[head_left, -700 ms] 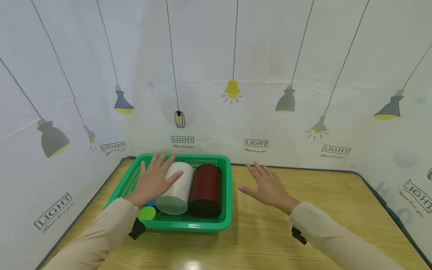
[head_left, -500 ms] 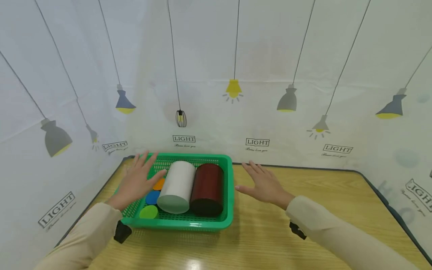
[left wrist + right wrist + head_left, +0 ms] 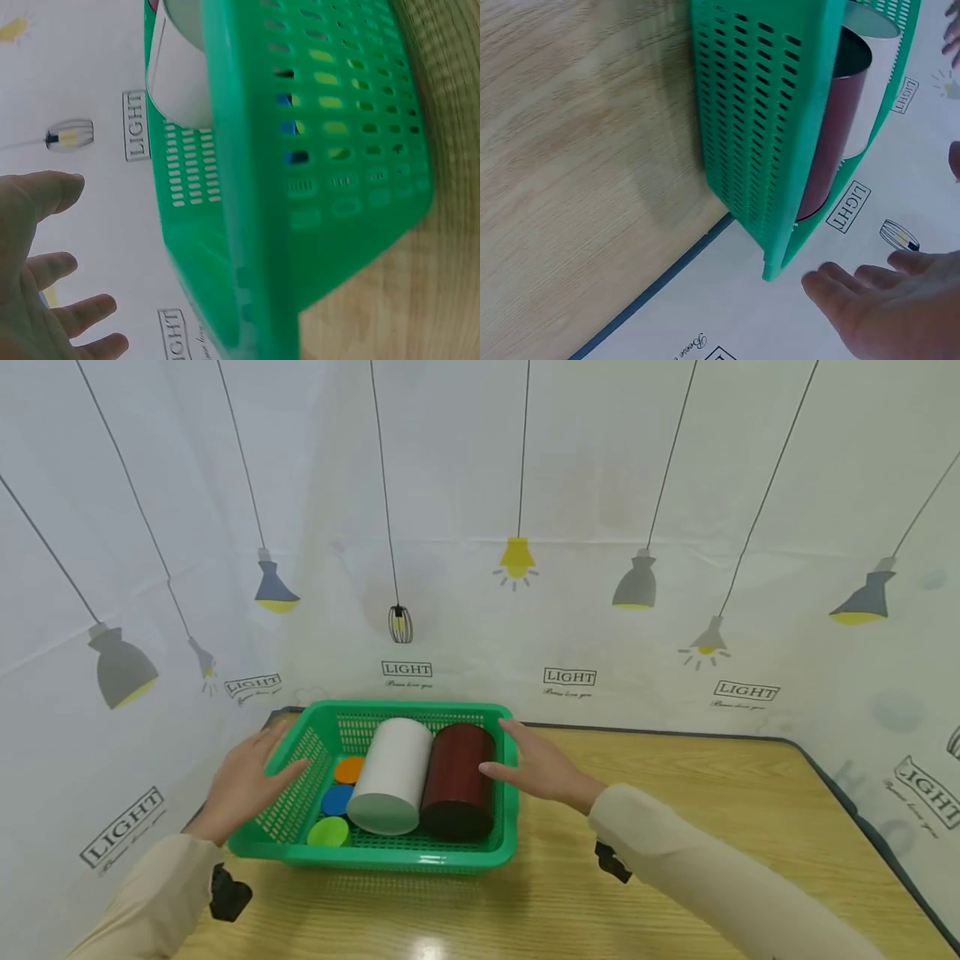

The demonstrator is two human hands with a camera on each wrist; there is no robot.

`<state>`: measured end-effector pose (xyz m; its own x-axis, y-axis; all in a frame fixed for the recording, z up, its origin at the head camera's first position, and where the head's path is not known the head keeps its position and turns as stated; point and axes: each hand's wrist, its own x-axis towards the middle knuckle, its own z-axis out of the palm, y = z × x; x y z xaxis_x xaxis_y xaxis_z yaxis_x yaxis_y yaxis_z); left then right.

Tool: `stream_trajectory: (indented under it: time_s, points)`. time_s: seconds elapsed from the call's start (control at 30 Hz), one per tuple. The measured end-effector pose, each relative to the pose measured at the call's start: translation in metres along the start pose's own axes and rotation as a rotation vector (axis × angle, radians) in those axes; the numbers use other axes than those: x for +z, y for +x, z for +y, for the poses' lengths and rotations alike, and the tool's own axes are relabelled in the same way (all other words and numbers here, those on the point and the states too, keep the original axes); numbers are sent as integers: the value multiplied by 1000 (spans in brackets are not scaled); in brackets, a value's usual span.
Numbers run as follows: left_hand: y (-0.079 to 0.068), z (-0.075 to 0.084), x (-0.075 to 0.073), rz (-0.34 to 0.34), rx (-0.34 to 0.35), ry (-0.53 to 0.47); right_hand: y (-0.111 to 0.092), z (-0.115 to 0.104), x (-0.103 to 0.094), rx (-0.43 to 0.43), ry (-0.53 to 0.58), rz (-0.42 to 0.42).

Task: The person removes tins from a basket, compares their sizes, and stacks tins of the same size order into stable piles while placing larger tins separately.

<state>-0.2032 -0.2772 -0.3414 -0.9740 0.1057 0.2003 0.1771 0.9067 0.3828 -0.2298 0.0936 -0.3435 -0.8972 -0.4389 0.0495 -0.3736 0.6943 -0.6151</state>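
Observation:
A green plastic basket (image 3: 375,858) stands on the table, holding a white cylinder (image 3: 392,772) and a dark red cylinder (image 3: 459,772) side by side. Left of them in the basket lie an orange disc (image 3: 348,769), a blue disc (image 3: 337,799) and a lime green disc (image 3: 328,832). My left hand (image 3: 243,785) hovers at the basket's left side, fingers spread, holding nothing. Over the right rim is my right hand (image 3: 543,767), fingers extended and thumb above the red cylinder. Both wrist views show a gap between hand and basket.
The wooden table (image 3: 675,827) extends to the right of the basket and in front of it. A white backdrop (image 3: 465,460) printed with hanging lamps rises behind and along both sides.
My left hand has moved left from above the white cylinder to the basket's left side, uncovering the discs. My right hand has come left to the right rim. The basket has stayed put.

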Motion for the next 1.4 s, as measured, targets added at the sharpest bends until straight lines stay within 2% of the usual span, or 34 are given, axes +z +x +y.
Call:
stream_trajectory:
  time_s: [0.17, 0.33, 0.6, 0.77, 1.13, 1.4]
  points:
    - [0, -18, 2, -70, -99, -86, 14, -10, 1, 39, 72, -63]
    - [-1, -33, 6, -119, -150, -167, 25, -16, 0, 110, 139, -95]
    - [-4, -50, 13, -203, -221, -287, 44, -19, 6, 245, 386, -108]
    - [-4, -57, 16, -204, -228, -331, 54, -19, 12, 314, 489, -89]
    - [-1, -69, 21, -190, -263, -371, 70, -15, 24, 411, 615, -13]
    - [0, -72, 25, -171, -346, -474, 78, -11, 37, 428, 705, 76]
